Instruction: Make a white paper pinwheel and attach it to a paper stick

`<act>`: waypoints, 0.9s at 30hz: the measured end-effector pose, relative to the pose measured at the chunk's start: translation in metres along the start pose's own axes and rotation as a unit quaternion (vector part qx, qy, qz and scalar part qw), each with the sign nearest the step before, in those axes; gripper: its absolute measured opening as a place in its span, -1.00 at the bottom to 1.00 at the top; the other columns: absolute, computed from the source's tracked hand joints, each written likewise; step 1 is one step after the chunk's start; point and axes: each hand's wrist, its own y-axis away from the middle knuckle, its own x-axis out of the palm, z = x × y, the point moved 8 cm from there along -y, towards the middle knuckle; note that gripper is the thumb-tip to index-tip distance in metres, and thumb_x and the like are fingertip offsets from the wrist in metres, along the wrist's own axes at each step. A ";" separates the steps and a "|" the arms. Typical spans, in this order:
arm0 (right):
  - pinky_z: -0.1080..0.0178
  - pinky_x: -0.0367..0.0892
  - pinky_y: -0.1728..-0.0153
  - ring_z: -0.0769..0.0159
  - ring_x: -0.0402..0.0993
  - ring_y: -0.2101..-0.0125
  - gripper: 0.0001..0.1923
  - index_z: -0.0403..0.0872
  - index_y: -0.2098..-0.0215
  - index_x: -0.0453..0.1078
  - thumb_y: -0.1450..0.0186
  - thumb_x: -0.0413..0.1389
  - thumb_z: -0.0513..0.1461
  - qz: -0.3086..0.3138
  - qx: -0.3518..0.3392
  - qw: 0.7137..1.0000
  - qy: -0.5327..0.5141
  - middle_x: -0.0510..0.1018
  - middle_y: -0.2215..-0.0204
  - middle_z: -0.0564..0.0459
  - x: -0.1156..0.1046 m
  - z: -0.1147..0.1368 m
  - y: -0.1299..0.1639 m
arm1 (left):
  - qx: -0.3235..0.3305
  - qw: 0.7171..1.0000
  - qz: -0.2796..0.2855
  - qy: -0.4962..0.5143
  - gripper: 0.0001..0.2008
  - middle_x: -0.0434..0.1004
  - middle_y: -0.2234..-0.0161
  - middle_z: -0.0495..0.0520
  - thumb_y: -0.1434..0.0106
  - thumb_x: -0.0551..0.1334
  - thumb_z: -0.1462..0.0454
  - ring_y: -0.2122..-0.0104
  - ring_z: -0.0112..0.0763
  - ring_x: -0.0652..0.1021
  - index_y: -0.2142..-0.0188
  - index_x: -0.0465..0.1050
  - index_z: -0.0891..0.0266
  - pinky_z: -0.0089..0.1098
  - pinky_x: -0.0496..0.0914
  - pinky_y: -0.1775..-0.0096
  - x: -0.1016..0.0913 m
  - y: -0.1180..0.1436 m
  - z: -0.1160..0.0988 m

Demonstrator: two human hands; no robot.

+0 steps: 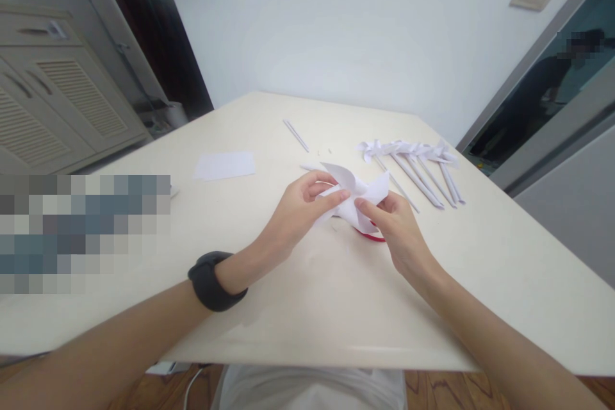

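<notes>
Just above the counter (298, 307), the left hand (300, 211) and right hand (398, 230) both pinch a folded white paper pinwheel (355, 198) between them, equally near. Finished pinwheels (416, 163) lie beyond the right hand, sticks pointing toward the person.

A cream worktop (298, 307) carries a paper sheet (224, 165) near its left edge, a thin stick (296, 135) near the far edge, and a row of paper pinwheels (413, 163) toward its right edge.

No text, label, brand or number can be read anywhere. The white paper sheet (224, 165) far left on the bench (307, 307) is blank, and the folded white paper (355, 200) shows no print. The small tag on the cabinet (56, 29) at far left is too blurred to read.
</notes>
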 end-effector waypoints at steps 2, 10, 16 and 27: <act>0.32 0.14 0.43 0.39 0.24 0.45 -0.83 -0.09 0.36 0.38 -0.18 0.12 -0.14 -0.004 0.003 1.000 0.004 0.40 0.44 0.12 -0.002 -0.001 -0.001 | 0.005 1.000 -0.021 -0.004 -0.75 0.49 0.33 0.02 -0.19 0.20 0.06 0.30 -0.35 0.49 0.29 0.41 0.19 -0.40 0.35 0.28 -0.003 0.000 -0.003; 0.32 0.15 0.41 0.37 0.25 0.42 -0.81 -0.11 0.35 0.40 -0.17 0.11 -0.14 -0.012 -0.013 1.000 0.011 0.43 0.42 0.10 -0.007 -0.001 -0.004 | 0.031 0.999 -0.018 -0.009 -0.80 0.45 0.27 0.03 -0.19 0.23 0.12 0.22 -0.36 0.45 0.31 0.41 0.22 -0.41 0.33 0.20 -0.002 0.000 -0.011; 0.32 0.15 0.42 0.40 0.24 0.46 -0.79 -0.10 0.32 0.41 -0.17 0.12 -0.12 -0.008 0.003 1.000 0.001 0.41 0.46 0.12 -0.003 -0.003 -0.002 | 0.028 0.999 0.016 -0.011 -0.79 0.43 0.28 0.00 -0.10 0.32 0.25 0.22 -0.39 0.46 0.29 0.34 0.21 -0.43 0.33 0.20 0.001 -0.001 -0.004; 0.33 0.14 0.43 0.40 0.23 0.45 -0.80 -0.11 0.34 0.39 -0.19 0.12 -0.13 -0.004 -0.004 1.000 0.011 0.41 0.43 0.11 -0.004 -0.002 -0.001 | 0.029 0.999 -0.026 -0.021 -0.79 0.39 0.37 -0.03 -0.18 0.24 0.12 0.33 -0.43 0.43 0.36 0.34 0.22 -0.45 0.30 0.30 -0.003 0.000 -0.007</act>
